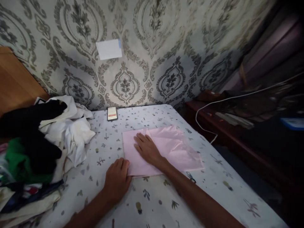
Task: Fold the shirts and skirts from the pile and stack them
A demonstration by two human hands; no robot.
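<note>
Now my right hand [149,148] is lying open, palm down, on the pink cloth [166,152], its fingers spreading slightly over the upper left part. My left hand [117,177] is gripping the cloth's near left corner, the fingers curling at its edge; whether the thumb is pinching from below, I cannot tell. The pink cloth is lying folded and mostly flat on the patterned sheet [156,205] in front of me, its left side running straight while its right part is showing creases and ruffled layers. Beyond it, near the wall [148,72], a small device with a lit screen [112,113] is resting on the sheet. Over on my left, a loose heap of clothes [30,152] is spreading out, with black, white and green pieces overlapping. A white card [109,49] is hanging on the patterned wall. Off to my right, past the edge of the sheet, a white cable [228,98] is curving over a dark red surface [213,123].
</note>
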